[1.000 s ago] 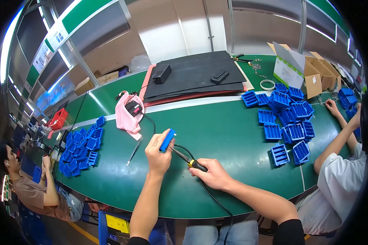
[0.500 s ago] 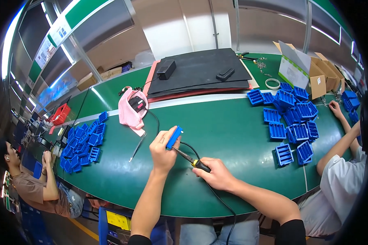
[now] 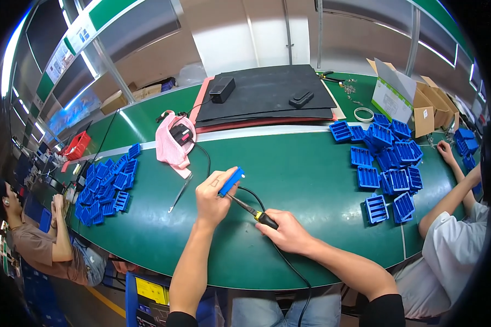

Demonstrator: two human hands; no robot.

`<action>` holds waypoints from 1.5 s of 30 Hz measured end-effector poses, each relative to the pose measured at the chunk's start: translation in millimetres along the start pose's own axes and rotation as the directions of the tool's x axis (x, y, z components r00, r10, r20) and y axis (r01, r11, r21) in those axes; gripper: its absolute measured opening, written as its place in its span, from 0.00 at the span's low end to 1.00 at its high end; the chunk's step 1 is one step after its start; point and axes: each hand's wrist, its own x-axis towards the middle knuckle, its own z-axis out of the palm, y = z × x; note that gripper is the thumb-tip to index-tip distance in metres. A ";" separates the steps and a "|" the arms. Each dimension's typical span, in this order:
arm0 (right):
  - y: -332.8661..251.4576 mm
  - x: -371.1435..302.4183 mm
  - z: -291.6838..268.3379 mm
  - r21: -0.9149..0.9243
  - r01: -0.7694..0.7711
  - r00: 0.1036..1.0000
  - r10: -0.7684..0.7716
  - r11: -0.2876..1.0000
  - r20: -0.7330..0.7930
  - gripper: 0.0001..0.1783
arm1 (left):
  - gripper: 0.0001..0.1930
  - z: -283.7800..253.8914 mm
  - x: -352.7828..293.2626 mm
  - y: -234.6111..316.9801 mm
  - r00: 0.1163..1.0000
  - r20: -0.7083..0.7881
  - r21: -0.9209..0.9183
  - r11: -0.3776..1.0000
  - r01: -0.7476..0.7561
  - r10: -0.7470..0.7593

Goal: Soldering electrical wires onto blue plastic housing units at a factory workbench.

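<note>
My left hand is closed round a small blue slotted plastic holder, raised above the green table and tilted with one narrow side up. From the right, my right hand grips needle-nose pliers by their black-and-yellow handles. The pliers' tips reach the lower end of the holder, beside my left fingers; the exact contact point is hidden. Past my right hand runs a black cable down over the table's front edge. A pair of metal tweezers lies left of my left hand.
Blue slotted holders lie in a heap at the left and in a stacked pile at the right. Black sheets carry a black box at the back, near a pink cloth pouch. Co-workers sit left and right.
The view has shifted slightly, so the surroundings sit a little differently. Both hands keep their holds on the holder and the pliers, with only slight movement.
</note>
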 end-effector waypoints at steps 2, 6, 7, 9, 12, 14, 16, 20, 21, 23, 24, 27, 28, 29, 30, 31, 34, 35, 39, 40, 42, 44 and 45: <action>7.2 2.4 -3.6 -0.003 0.047 0.999 -0.047 0.999 0.018 0.15 | 0.17 0.3 -0.4 -3.2 1.000 0.008 -0.025 1.000 -0.001 0.001; 23.4 12.4 -48.4 0.047 0.072 0.965 -0.081 0.996 0.249 0.14 | 0.19 -4.0 4.0 -18.9 1.000 -0.004 0.089 0.996 -0.013 0.013; 15.1 15.2 -53.7 -0.044 0.117 0.981 -0.109 0.992 0.158 0.12 | 0.19 -9.0 3.4 -22.6 0.999 -0.026 0.083 0.996 0.030 -0.028; 23.2 21.6 -66.7 -0.386 0.159 0.983 -0.182 0.909 -0.025 0.11 | 0.17 -11.1 7.7 -21.4 0.999 -0.049 0.085 0.996 0.002 0.002; 26.0 26.5 -77.3 -0.697 0.014 0.946 -0.235 0.717 -0.223 0.15 | 0.14 -20.1 8.9 -19.6 0.994 -0.101 0.151 0.988 -0.034 0.050; 22.8 28.8 -71.1 -0.750 -0.038 0.919 -0.272 0.660 -0.286 0.19 | 0.13 -26.2 4.7 -21.1 0.994 -0.107 0.087 0.996 -0.016 0.025; 23.7 22.5 -71.8 -0.767 -0.064 0.929 -0.243 0.638 -0.279 0.22 | 0.13 -18.4 -0.5 -17.4 0.993 -0.118 -0.017 1.000 -0.009 0.007; -4.6 3.1 -63.8 -0.497 0.234 0.906 -0.373 0.836 -0.200 0.41 | 0.13 -6.9 -14.6 41.9 0.993 -0.090 -0.351 0.936 0.037 -0.073; -17.5 -2.2 -54.0 -0.233 0.280 0.933 -0.321 0.931 -0.161 0.43 | 0.14 -10.5 -23.9 60.8 0.993 -0.029 -0.438 0.894 0.092 -0.117; -47.7 -17.9 -26.5 0.083 0.251 0.967 -0.247 0.964 -0.058 0.48 | 0.15 -16.6 -48.9 85.3 0.988 0.003 -0.509 0.850 0.135 -0.155; -38.2 -20.3 -21.1 0.115 0.234 0.972 -0.237 0.965 0.010 0.44 | 0.16 -21.7 -59.3 91.5 0.991 0.010 -0.533 0.838 0.115 -0.130; -45.5 -38.5 -6.5 -0.041 0.295 0.953 -0.297 0.955 -0.056 0.23 | 0.18 -34.7 -77.8 110.9 0.995 0.007 -0.514 0.853 0.092 -0.103; -46.5 -42.2 -10.3 -0.107 0.306 0.950 -0.311 0.946 -0.032 0.22 | 0.20 -35.0 -80.7 113.7 0.994 0.032 -0.510 0.854 0.103 -0.101; -49.9 -47.1 -10.1 -0.193 0.367 0.923 -0.381 0.910 -0.043 0.21 | 0.20 -35.6 -82.5 115.8 0.997 0.039 -0.492 0.867 0.077 -0.067; -50.1 -52.6 -9.4 -0.232 0.379 0.915 -0.400 0.896 -0.054 0.19 | 0.20 -36.0 -84.5 118.4 0.998 0.049 -0.475 0.878 0.051 -0.032; -51.7 -57.1 -9.7 -0.271 0.395 0.903 -0.426 0.878 -0.062 0.16 | 0.19 -37.6 -86.0 123.7 0.999 -0.010 -0.376 0.925 -0.050 0.050; -56.5 -73.1 -12.4 -0.447 0.452 0.865 -0.502 0.772 0.008 0.15 | 0.20 -41.2 -96.3 137.2 0.992 0.040 -0.086 0.989 -0.119 0.123; -58.3 -80.4 -9.2 -0.481 0.401 0.885 -0.466 0.780 -0.018 0.14 | 0.19 -43.4 -100.8 140.7 0.992 0.087 -0.062 0.994 -0.089 0.094; -84.8 -98.0 -14.0 -0.484 0.478 0.862 -0.497 0.733 0.098 0.12 | 0.17 -43.8 -115.0 153.9 0.986 0.100 -0.026 0.991 -0.130 0.132; -97.4 -97.9 -18.5 -0.459 0.535 0.837 -0.517 0.709 0.178 0.08 | 0.16 -42.3 -118.1 154.4 0.985 0.076 -0.014 0.988 -0.155 0.156; -89.3 -101.6 -24.9 -0.486 0.485 0.873 -0.436 0.727 0.219 0.16 | 0.15 -42.8 -121.4 152.2 0.981 0.046 -0.025 0.982 -0.187 0.188; -89.1 -103.7 -24.3 -0.406 0.551 0.835 -0.482 0.729 0.267 0.15 | 0.16 -57.7 -121.3 157.9 0.950 0.301 -0.172 0.985 -0.030 0.081; -90.6 -105.3 -24.8 -0.394 0.554 0.832 -0.484 0.733 0.271 0.15 | 0.16 -63.7 -121.0 162.9 0.950 0.304 -0.163 0.986 -0.021 0.071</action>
